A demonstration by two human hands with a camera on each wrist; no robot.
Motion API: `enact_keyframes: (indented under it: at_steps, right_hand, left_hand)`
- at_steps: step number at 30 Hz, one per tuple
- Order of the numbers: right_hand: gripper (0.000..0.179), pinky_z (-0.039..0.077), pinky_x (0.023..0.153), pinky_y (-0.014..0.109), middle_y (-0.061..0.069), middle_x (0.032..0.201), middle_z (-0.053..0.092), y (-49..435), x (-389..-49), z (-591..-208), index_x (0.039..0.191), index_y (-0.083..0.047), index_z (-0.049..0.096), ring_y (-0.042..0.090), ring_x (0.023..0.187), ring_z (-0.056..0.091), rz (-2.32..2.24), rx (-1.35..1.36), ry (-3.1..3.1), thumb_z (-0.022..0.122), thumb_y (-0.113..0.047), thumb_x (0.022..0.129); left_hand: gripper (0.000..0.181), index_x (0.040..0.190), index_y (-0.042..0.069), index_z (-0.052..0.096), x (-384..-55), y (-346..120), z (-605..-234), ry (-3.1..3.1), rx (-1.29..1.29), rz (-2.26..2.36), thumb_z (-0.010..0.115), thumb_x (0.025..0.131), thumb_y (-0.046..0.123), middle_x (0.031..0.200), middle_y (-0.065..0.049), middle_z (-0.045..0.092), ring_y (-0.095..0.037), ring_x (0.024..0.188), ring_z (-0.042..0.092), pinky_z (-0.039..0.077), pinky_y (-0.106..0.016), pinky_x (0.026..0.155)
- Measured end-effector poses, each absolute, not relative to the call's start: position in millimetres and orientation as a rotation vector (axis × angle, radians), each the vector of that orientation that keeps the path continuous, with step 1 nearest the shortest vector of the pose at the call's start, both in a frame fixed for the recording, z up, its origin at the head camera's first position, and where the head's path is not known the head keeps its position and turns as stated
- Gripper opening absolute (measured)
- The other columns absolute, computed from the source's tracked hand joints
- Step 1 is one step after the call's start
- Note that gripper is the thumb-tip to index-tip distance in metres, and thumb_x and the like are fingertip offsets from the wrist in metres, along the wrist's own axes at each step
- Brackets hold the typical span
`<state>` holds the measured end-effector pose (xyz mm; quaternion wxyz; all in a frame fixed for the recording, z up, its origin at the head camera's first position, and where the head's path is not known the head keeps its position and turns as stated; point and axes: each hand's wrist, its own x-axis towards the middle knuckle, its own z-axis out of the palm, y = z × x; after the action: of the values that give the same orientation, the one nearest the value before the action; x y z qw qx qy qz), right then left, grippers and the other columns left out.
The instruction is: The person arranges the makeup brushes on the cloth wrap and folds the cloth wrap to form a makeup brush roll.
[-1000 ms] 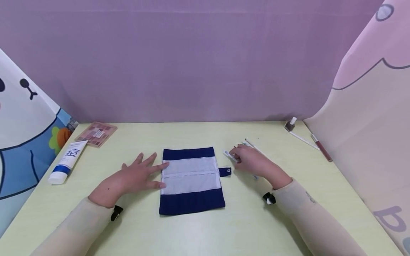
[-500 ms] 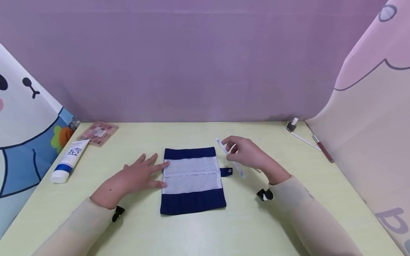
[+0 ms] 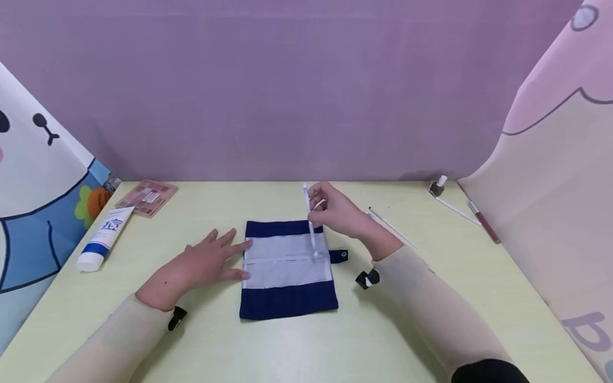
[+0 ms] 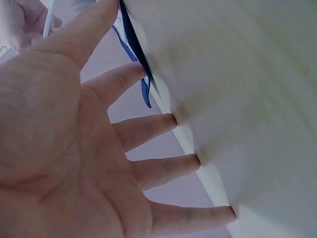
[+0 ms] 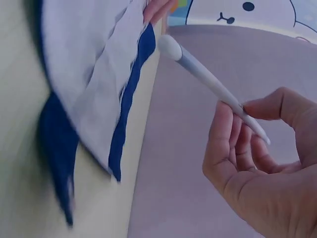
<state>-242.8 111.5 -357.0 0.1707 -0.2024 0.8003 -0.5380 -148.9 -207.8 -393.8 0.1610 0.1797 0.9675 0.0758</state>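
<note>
A navy-and-white fabric pouch (image 3: 288, 303) lies unfolded on the table, its snap tab (image 3: 339, 256) pointing right. My left hand (image 3: 203, 268) rests with spread fingers at the pouch's left edge, thumb and index finger on its border. Above the pouch's upper right part, my right hand (image 3: 335, 211) pinches a white makeup brush (image 5: 203, 74) between thumb and fingers. In the right wrist view, the pale, rounded bristle head points away from the hand, toward the pouch. The head view has the brush nearly upright, its lower end overlapping the white lining.
Thin sticks (image 3: 390, 226) lie right of the pouch, partly behind the right forearm. A dark bottle with white cap (image 3: 437, 187), a white stick (image 3: 457, 211) and a brownish-red tube (image 3: 485, 226) are at far right. At left are a white squeeze tube (image 3: 106, 239) and a pink palette (image 3: 148, 198).
My right hand has picked up the makeup brush from beside the pouch, lifted it and carried it left over the pouch. The left hand has stayed in place.
</note>
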Motion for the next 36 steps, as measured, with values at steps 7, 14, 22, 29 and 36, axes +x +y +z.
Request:
enact_keyframes:
  at_steps: [7, 14, 22, 29, 36]
  right_hand:
    - [0.039, 0.067, 0.090, 0.051, 0.008, 0.108, 0.052, 70.5, -248.0, -365.2, 0.129, -0.004, 0.042, 0.021, 0.092, 0.062, -1.716, -0.511, 2.139, 0.059, 0.006, 0.096]
    - [0.040, 0.065, 0.094, 0.055, 0.009, 0.107, 0.053, 35.3, -248.5, -376.4, 0.131, -0.004, 0.041, 0.021, 0.089, 0.064, -1.733, -0.462, 2.095, 0.059, 0.005, 0.097]
    - [0.041, 0.067, 0.091, 0.045, 0.012, 0.112, 0.055, 12.6, -254.8, -384.8, 0.133, -0.003, 0.041, 0.022, 0.085, 0.071, -1.719, -0.359, 2.065, 0.062, 0.002, 0.098]
    - [0.041, 0.066, 0.094, 0.047, 0.011, 0.110, 0.053, 4.2, -259.2, -393.0, 0.133, -0.003, 0.039, 0.022, 0.085, 0.070, -1.708, -0.301, 2.051, 0.061, 0.002, 0.099]
    - [0.040, 0.066, 0.094, 0.048, 0.011, 0.109, 0.056, 2.0, -260.4, -397.1, 0.132, -0.003, 0.039, 0.022, 0.084, 0.072, -1.696, -0.254, 2.020, 0.062, 0.002, 0.099]
  left_hand:
    - [0.085, 0.166, 0.030, 0.041, -149.9, -205.9, -392.0, 2.744, 0.495, 0.215, 0.064, 0.095, 0.071, 0.175, -0.028, 0.027, -0.070, 0.154, 0.022, 0.034, -0.098, 0.092]
    - [0.084, 0.166, 0.031, 0.041, -149.6, -205.9, -391.5, 2.743, 0.488, 0.213, 0.064, 0.096, 0.070, 0.175, -0.027, 0.027, -0.070, 0.155, 0.022, 0.033, -0.098, 0.092]
    - [0.083, 0.166, 0.032, 0.040, -150.9, -206.0, -392.3, 2.742, 0.490, 0.218, 0.063, 0.096, 0.071, 0.176, -0.026, 0.026, -0.069, 0.155, 0.021, 0.032, -0.098, 0.092]
    - [0.083, 0.166, 0.031, 0.041, -151.0, -204.4, -390.6, 2.734, 0.481, 0.231, 0.064, 0.097, 0.070, 0.176, -0.027, 0.026, -0.069, 0.155, 0.021, 0.032, -0.098, 0.093]
    - [0.083, 0.166, 0.031, 0.041, -150.3, -204.3, -388.4, 2.732, 0.475, 0.231, 0.064, 0.096, 0.070, 0.176, -0.027, 0.025, -0.069, 0.156, 0.020, 0.032, -0.098, 0.094]
